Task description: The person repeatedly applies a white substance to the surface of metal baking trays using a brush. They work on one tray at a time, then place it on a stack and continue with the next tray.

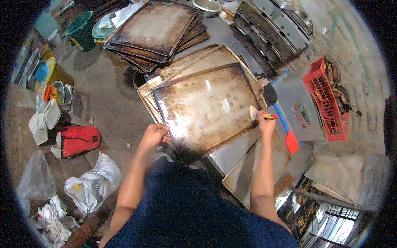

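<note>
A browned metal baking tray (204,108) lies in front of me, bearing two white smears of something near its middle. My left hand (156,134) grips its left edge, thumb on top. In my right hand (267,122) is a flat paintbrush (254,113) with a wooden, red-tipped handle. Its pale bristles are at the tray's right edge; whether they touch the surface I cannot tell. Under this tray, more baking trays (223,57) are fanned out at different angles.
Darker baking trays (155,28) are stacked at the back. To the right are a red plastic crate (325,102) holding bananas and a blue stick with a red end (291,142). A green bucket (80,31), red bag (81,141) and white sack (96,183) stand on the left floor.
</note>
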The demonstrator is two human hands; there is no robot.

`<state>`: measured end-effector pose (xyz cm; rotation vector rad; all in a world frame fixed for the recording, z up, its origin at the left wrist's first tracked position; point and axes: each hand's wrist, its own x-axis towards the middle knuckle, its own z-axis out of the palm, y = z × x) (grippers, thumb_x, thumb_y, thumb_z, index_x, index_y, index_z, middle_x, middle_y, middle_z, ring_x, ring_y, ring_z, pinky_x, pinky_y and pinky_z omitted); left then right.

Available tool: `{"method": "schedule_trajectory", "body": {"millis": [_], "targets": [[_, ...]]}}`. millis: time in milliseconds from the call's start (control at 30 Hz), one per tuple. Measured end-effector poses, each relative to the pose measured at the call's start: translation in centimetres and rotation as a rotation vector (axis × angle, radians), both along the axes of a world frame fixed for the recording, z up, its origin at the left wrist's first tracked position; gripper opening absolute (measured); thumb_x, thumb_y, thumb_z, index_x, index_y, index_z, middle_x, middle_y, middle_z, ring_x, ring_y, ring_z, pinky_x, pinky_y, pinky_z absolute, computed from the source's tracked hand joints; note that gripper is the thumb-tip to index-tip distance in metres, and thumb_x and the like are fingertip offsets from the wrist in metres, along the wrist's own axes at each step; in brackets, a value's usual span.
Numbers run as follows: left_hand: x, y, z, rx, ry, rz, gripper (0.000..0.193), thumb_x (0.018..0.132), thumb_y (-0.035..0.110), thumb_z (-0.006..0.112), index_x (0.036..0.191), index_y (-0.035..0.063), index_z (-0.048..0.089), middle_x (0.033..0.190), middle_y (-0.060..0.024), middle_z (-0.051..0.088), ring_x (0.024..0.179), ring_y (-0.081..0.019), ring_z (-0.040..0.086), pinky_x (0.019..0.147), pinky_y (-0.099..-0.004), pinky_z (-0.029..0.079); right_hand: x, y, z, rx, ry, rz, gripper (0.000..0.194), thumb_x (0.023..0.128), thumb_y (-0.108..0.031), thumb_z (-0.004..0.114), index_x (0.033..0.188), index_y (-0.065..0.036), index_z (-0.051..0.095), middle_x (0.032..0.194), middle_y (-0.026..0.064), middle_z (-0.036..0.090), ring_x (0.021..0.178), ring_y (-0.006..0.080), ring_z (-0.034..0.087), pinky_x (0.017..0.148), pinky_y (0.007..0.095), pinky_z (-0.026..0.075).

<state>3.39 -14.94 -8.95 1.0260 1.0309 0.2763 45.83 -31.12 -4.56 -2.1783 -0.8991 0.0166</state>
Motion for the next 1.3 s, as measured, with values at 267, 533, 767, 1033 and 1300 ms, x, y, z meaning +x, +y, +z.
{"method": "schedule_trajectory", "body": {"millis": [267,533,767,1033,1300], "targets": [[-0.4,0.7,-0.7,0.069,0.063,-0.047,0.024,0.091,0.022,0.058,0.075,0.0028,0.057,0.067,-0.0071,0.063,0.061,-0.0138,0.064,0.053,-0.0239,0.047,-24.6,5.1,1.0,-0.163,0.421,0.541,0.027,0.080,-0.023,0.071,0.099,-0.005,0.070,0.093,0.0083,0.071,0.085,0.0152,0.066,0.078,0.0290,0.051],[0.4,0.3,0.0,0.062,-0.006,-0.054,0.027,0.089,0.024,0.061,0.076,0.0013,0.058,0.067,-0.0075,0.063,0.059,-0.0142,0.064,0.051,-0.0239,0.047,1.4,5.0,-1.8,0.081,0.076,0.089,0.021,0.083,-0.017,0.067,0.088,0.004,0.068,0.076,0.0071,0.067,0.067,0.0143,0.061,0.062,0.0294,0.049],[-0.1,1.0,-1.3,0.081,0.046,-0.098,0.033,0.089,0.029,0.062,0.076,-0.0014,0.060,0.065,-0.0090,0.064,0.059,-0.0150,0.064,0.054,-0.0269,0.049,-24.3,10.2,-1.3,-0.053,0.473,0.504,0.035,0.086,-0.031,0.065,0.098,0.001,0.068,0.089,0.0129,0.070,0.081,0.0156,0.064,0.077,0.0294,0.049],[-0.1,1.1,-0.8,0.131,-0.014,-0.133,0.032,0.088,0.029,0.063,0.071,0.0029,0.061,0.063,-0.0050,0.062,0.055,-0.0108,0.057,0.050,-0.0268,0.045,1.5,10.5,-3.5,0.070,0.257,0.240,0.023,0.080,-0.015,0.071,0.095,0.002,0.067,0.090,0.0058,0.068,0.080,0.0144,0.063,0.070,0.0276,0.050],[-0.3,0.8,-2.3,0.043,-0.108,-0.059,0.034,0.088,0.029,0.063,0.071,0.0009,0.058,0.063,-0.0080,0.062,0.056,-0.0160,0.064,0.049,-0.0283,0.050,-19.5,15.9,0.9,-0.254,0.232,0.141,0.033,0.078,-0.028,0.074,0.093,0.001,0.068,0.087,0.0113,0.069,0.081,0.0191,0.064,0.075,0.0315,0.050]]}}
